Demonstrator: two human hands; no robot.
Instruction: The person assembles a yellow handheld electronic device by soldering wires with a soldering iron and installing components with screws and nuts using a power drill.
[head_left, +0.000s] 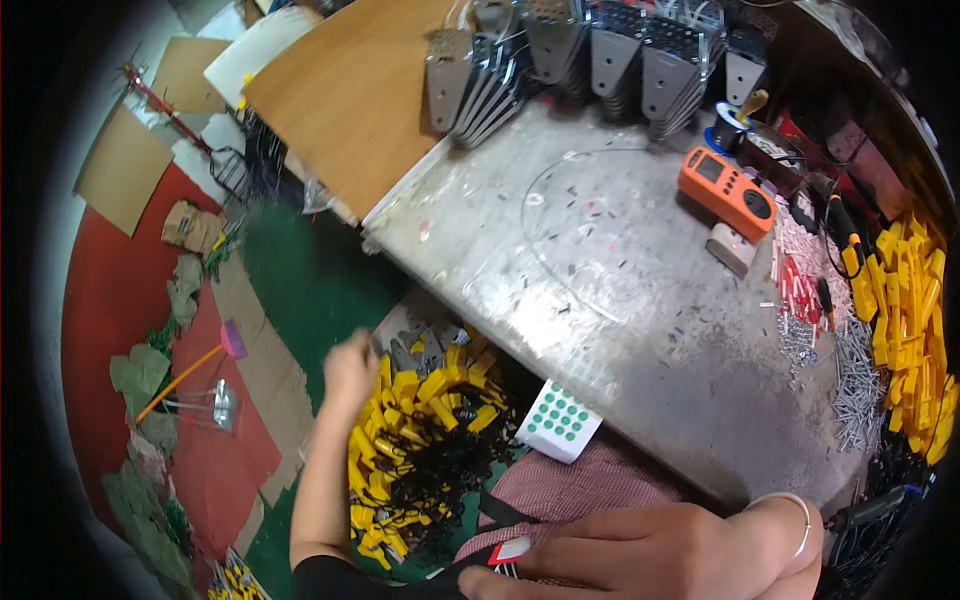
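Note:
My left hand [350,368] reaches down beside the bench to a heap of yellow plastic parts [415,400] tangled with black wires [450,465]. The hand is blurred and rests at the heap's upper left edge; whether it holds a piece cannot be told. My right hand [660,550], with a thin bracelet at the wrist, lies flat on checked red cloth [590,480] at the bottom, fingers stretched to the left and touching a small red and white tag [508,550]. It holds nothing.
The grey metal benchtop [620,300] carries an orange meter [728,192], stacks of grey metal plates [560,60], yellow parts [905,320], nails [850,385] and small red pieces [800,275]. A white box with green dots [560,422] sits by the bench edge. A broom [190,368] lies on the floor.

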